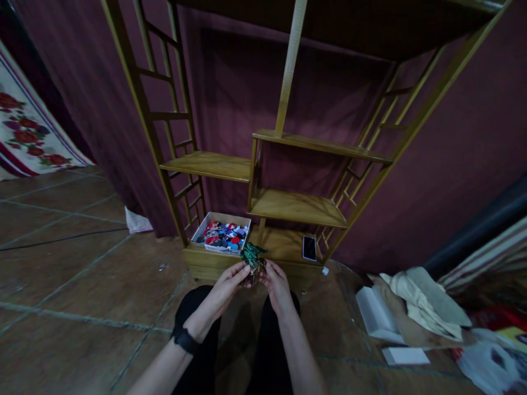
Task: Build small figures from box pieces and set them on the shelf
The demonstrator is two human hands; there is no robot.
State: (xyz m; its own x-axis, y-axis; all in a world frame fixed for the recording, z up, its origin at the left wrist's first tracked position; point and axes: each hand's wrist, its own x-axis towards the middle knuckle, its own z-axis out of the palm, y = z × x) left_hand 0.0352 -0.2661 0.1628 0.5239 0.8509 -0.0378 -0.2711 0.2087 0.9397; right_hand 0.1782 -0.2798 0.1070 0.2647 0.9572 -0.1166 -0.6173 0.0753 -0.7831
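Note:
In the head view a small shiny piece (254, 258), dark green above and gold-brown below, is held up between my two hands. It looks crumpled or leafy, and I cannot make out its kind. My left hand (234, 276) pinches its left side, with the thumb on top. On the right side, the fingers of my right hand (275, 278) close on its edge. Just beyond my left hand a shallow white box (227, 250) sits on the lowest shelf, full of several small red, blue, black and white pieces (224, 233).
A wooden shelf unit (224, 165) stands ahead against a dark red curtain (242, 99). A phone (309, 248) lies on its bottom board. White boxes (377, 315), cloth (428, 302) and a plastic bag (488, 362) lie at the right. A cable (66, 239) crosses the floor at left.

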